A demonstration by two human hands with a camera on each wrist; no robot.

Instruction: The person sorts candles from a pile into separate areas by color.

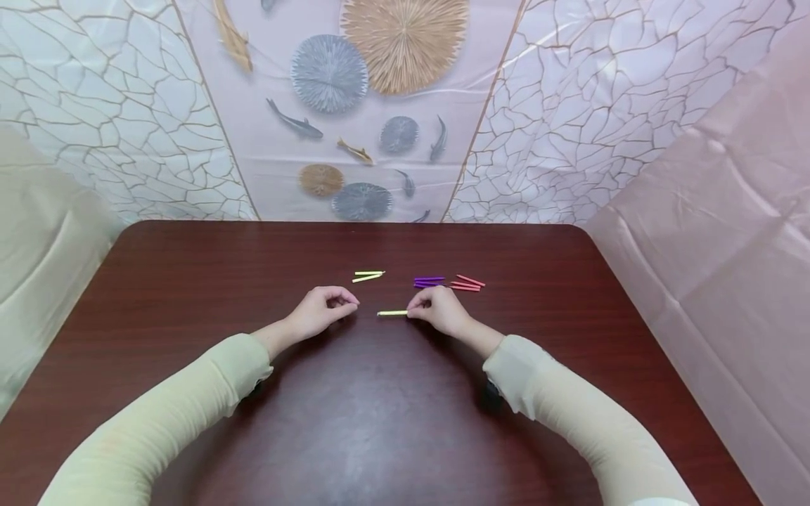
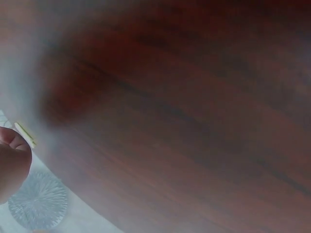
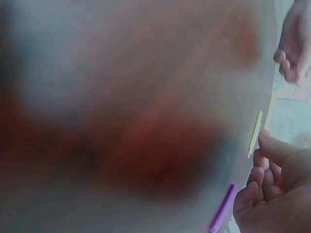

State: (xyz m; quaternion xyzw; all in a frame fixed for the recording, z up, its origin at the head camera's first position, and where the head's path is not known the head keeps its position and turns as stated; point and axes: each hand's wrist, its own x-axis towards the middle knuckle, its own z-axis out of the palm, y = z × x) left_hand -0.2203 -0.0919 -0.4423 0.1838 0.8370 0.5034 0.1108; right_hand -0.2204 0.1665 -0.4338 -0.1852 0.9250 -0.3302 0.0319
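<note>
Pinched between my right hand's thumb and fingers is one end of a thin yellow stick, which points left, low over the table. My left hand is across from its free tip, fingers loosely bent and thumb near the forefinger, with nothing between them. Beyond the hands lie two yellow sticks. Several purple sticks lie just past the right hand, partly hidden by it. To their right are several red sticks. In the right wrist view, a purple stick shows beside the right hand.
The dark red-brown table has rounded far corners. Behind it hangs a patterned cloth, with plain pale cloth at the sides. Much of both wrist views is blurred.
</note>
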